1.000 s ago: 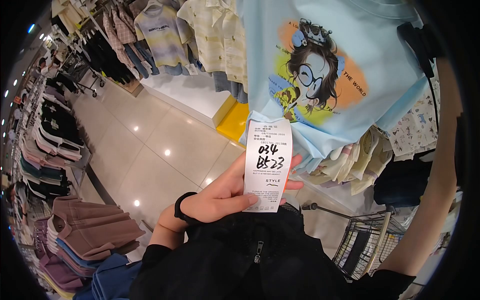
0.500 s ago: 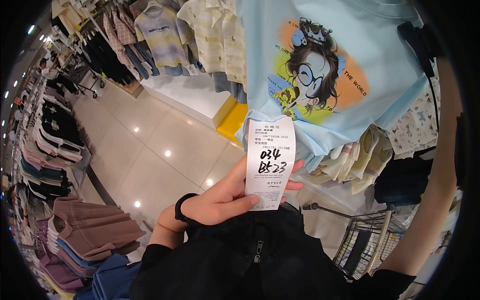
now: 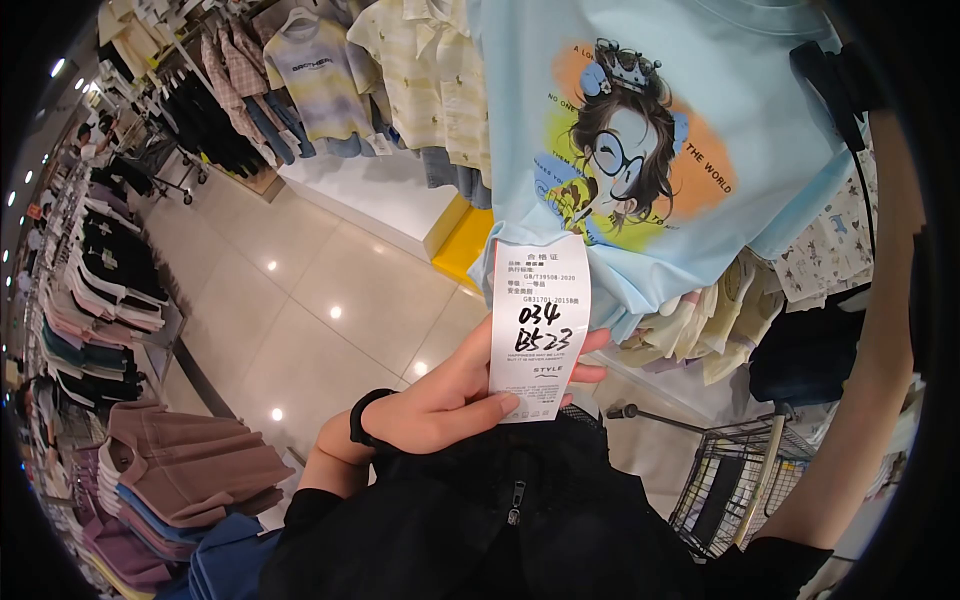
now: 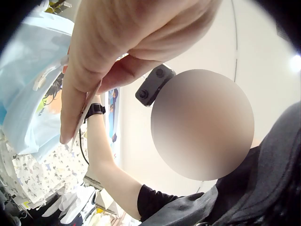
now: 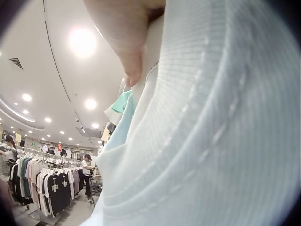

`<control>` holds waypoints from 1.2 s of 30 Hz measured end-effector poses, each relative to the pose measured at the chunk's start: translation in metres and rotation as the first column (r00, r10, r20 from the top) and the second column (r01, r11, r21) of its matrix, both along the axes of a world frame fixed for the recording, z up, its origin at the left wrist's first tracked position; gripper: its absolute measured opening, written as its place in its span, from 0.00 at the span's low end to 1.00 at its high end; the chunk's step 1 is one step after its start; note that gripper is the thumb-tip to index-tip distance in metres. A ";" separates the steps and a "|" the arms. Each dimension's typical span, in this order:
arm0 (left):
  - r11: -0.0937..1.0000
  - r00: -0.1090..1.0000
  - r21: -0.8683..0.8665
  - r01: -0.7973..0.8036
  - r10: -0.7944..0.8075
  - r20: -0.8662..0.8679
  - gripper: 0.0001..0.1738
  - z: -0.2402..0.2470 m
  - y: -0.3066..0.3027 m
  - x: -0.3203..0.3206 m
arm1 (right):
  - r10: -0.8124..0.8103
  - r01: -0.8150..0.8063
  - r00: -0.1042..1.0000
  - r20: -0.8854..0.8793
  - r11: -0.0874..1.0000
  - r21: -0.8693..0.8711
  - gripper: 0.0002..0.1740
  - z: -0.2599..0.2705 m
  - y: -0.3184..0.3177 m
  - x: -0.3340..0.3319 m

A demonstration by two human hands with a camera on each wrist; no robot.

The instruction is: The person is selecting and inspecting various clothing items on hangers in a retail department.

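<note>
Head view. Left forearm enters from lower left of centre, angled up and to the right; a black wristband [image 3: 368, 418] circles the wrist. Left hand [image 3: 445, 402] lies near frame centre, palm up, thumb laid across the lower end of the white tag [image 3: 540, 325], fingers extended behind it with tips showing past its right edge. Grip: light pinch, closed to the tag's thickness. Tag stands nearly upright in the frame, printed face to the camera, handwritten "034" and "B523" at its middle. Its top meets the gathered lower edge of the light-blue T-shirt [image 3: 735, 90].

T-shirt fills the upper centre to upper right, printed with a crowned figure in round glasses. Right arm [image 3: 850, 390] runs up the right side from a black sleeve at lower right, forearm raised along the frame edge.

Right wrist view. Right hand [image 5: 124, 30] at upper centre, one digit pointing down beside the ribbed collar. Contact is partly hidden; the hand appears to grip the shirt near the collar, fingers closed with little gap.

Left wrist view. Left hand from above, fingers slanting down to the left, tag seen nearly edge-on.

Surroundings, head view: hanging garments [image 3: 320, 80] upper left, folded brown garments [image 3: 190, 460] lower left, wire cart [image 3: 735, 490] lower right.
</note>
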State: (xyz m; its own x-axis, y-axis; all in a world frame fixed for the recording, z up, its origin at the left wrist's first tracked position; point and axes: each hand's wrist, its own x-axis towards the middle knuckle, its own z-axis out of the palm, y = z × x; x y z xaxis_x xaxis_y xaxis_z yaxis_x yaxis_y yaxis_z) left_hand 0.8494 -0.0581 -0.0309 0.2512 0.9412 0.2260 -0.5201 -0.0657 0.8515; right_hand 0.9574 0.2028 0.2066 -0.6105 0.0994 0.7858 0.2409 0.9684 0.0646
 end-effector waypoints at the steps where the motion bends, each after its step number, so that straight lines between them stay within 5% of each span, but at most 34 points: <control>1: 1.000 1.000 0.001 0.000 0.000 -0.003 0.47 0.000 0.000 0.000 | -0.004 0.004 1.000 0.001 1.000 0.001 0.16 -0.001 0.000 0.001; 5: 1.000 1.000 0.017 0.006 -0.006 -0.015 0.47 -0.001 0.000 -0.001 | 0.004 0.000 1.000 -0.029 0.994 0.108 0.16 -0.001 0.000 -0.002; 8: 1.000 1.000 0.026 0.011 -0.010 -0.024 0.46 -0.001 0.001 -0.001 | -0.017 0.018 1.000 0.012 0.999 -0.049 0.16 0.004 -0.007 -0.002; 11: 0.995 0.996 0.041 0.087 -0.087 -0.008 0.46 -0.002 0.002 -0.005 | -0.230 0.208 0.970 -0.072 0.949 -0.236 0.16 0.000 -0.010 -0.009; 14: 0.995 0.996 0.051 0.089 -0.089 -0.003 0.46 -0.001 0.002 -0.006 | -0.045 0.047 0.999 -0.026 0.993 0.108 0.16 -0.003 0.003 -0.001; 17: 0.996 0.996 0.033 0.086 -0.086 -0.008 0.46 0.000 0.002 -0.006 | -0.022 0.022 1.000 0.002 0.996 -0.082 0.16 0.001 0.004 0.000; 20: 0.996 0.996 0.030 0.086 -0.086 -0.009 0.46 0.001 0.002 -0.006 | -0.049 0.050 0.998 -0.025 0.997 0.060 0.16 0.000 0.009 -0.001; 26: 0.993 0.995 0.067 0.101 -0.101 -0.003 0.45 -0.003 0.002 -0.006 | -0.169 0.160 0.983 -0.068 0.978 -0.133 0.17 0.004 0.009 -0.006; 32: 0.988 0.994 0.110 0.111 -0.109 -0.024 0.45 -0.005 0.004 -0.007 | -0.087 0.090 0.995 -0.050 0.994 0.067 0.16 -0.002 0.008 0.000; 36: 0.996 0.997 0.090 0.024 -0.018 -0.069 0.45 -0.004 0.002 -0.003 | -0.085 0.080 0.995 -0.043 0.991 -0.108 0.16 0.003 0.009 -0.003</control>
State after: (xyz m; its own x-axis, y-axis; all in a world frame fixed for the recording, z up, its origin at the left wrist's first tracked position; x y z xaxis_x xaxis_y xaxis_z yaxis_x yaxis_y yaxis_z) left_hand 0.8464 -0.0558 -0.0351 0.2885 0.9120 0.2915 -0.4631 -0.1335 0.8762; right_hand 0.9542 0.2115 0.2097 -0.5592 0.2327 0.7957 0.3208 0.9458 -0.0511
